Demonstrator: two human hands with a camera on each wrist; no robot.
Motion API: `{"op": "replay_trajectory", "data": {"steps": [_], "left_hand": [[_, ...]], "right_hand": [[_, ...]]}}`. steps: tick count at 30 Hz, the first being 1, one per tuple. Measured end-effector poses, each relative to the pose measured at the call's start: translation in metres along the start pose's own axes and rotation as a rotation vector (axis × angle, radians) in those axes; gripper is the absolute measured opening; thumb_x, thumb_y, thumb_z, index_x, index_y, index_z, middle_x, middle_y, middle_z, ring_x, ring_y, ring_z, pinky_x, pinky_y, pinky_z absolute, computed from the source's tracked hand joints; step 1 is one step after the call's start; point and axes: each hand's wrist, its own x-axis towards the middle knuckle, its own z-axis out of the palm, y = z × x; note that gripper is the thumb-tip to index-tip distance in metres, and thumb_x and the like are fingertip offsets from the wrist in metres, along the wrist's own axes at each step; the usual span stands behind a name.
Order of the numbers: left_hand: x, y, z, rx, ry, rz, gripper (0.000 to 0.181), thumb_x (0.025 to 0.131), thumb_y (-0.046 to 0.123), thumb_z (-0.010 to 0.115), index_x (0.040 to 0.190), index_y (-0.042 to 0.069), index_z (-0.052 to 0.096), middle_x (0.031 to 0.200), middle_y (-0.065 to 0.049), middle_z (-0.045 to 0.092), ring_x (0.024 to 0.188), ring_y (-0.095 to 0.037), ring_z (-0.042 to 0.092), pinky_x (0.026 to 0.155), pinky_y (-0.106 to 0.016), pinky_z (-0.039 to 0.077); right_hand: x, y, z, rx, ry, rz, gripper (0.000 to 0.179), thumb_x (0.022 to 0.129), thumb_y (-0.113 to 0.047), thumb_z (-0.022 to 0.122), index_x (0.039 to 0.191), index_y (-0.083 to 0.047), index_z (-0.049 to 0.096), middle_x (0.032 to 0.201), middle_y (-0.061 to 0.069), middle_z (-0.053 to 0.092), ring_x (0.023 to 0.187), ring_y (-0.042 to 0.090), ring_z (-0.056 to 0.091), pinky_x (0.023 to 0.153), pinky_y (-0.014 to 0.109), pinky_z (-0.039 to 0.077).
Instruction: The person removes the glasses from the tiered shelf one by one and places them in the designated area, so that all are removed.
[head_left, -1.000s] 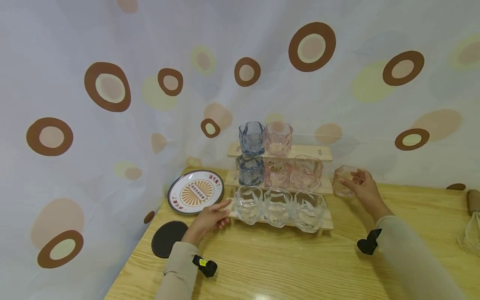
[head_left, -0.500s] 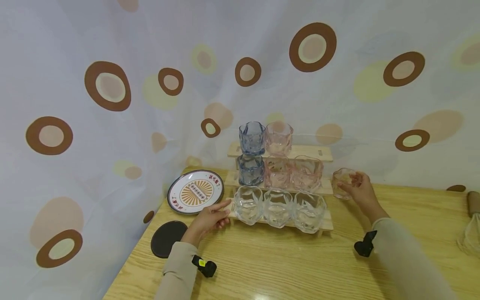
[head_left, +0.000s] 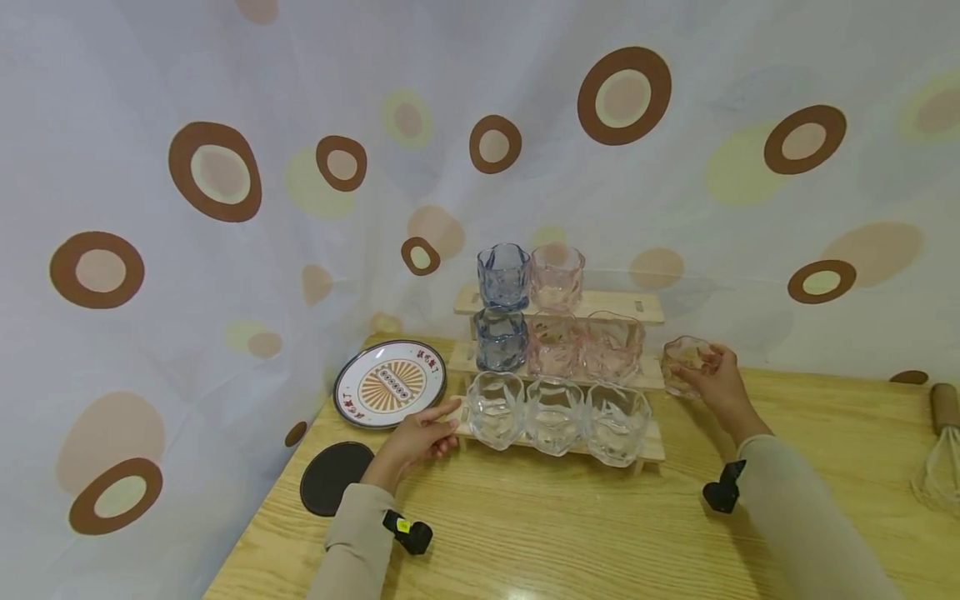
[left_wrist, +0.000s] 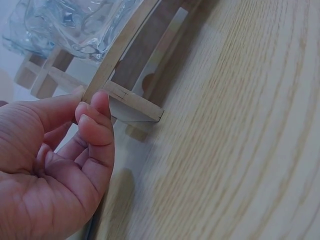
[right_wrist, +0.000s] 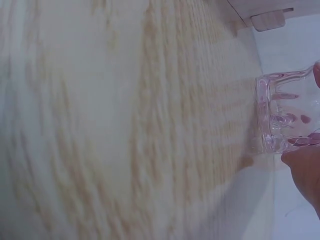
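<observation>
I eased a pink glass (head_left: 681, 352) nearer the rack (head_left: 622, 306).
Right hand (head_left: 726, 396) held it; left hand (head_left: 415, 437) pinched the near shelf's left end (left_wrist: 109, 67).

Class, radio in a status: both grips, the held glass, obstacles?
Left grip pinches wooden rack, left end. Right grip holds pink glass beside rack's right end. Nearest obstacle, probably: rack's right edge.

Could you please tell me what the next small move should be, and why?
I would probably raise the pink glass in the right hand toward the bare right end of the top shelf, since that shelf bears two glasses while each lower shelf bears three.
</observation>
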Motion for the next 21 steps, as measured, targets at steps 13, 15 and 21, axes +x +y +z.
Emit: {"op": "replay_trajectory", "data": {"steps": [13, 15, 21], "left_hand": [[-0.001, 0.003, 0.002, -0.003, -0.01, -0.004, 0.048, 0.095, 0.01, 0.057, 0.142, 0.01, 0.046, 0.066, 0.0, 0.062, 0.056, -0.007, 0.049, 0.055, -0.022, 0.039], [0.0, 0.002, 0.001, -0.005, -0.017, -0.002, 0.048, 0.095, 0.011, 0.057, 0.142, 0.01, 0.045, 0.066, 0.0, 0.062, 0.056, -0.007, 0.049, 0.055, -0.022, 0.039], [0.0, 0.001, 0.0, -0.001, -0.013, -0.002, 0.048, 0.095, 0.011, 0.058, 0.141, 0.012, 0.046, 0.066, -0.001, 0.063, 0.056, -0.007, 0.048, 0.055, -0.022, 0.039]], "right_hand": [[-0.008, -0.001, -0.011, -0.06, 0.002, 0.026, 0.111, 0.09, -0.044, 0.06, 0.144, -0.008, -0.031, 0.149, 0.034, -0.004, 0.135, 0.053, 0.008, 0.1, 0.066, 0.022], [-0.009, -0.002, -0.015, -0.077, 0.005, 0.031, 0.11, 0.09, -0.044, 0.06, 0.144, -0.008, -0.029, 0.149, 0.035, -0.005, 0.134, 0.054, 0.006, 0.099, 0.067, 0.022], [-0.01, -0.01, -0.025, -0.067, -0.049, 0.024, 0.11, 0.092, -0.039, 0.06, 0.143, -0.006, -0.031, 0.148, 0.035, -0.013, 0.133, 0.057, 0.0, 0.099, 0.068, 0.021]]}}
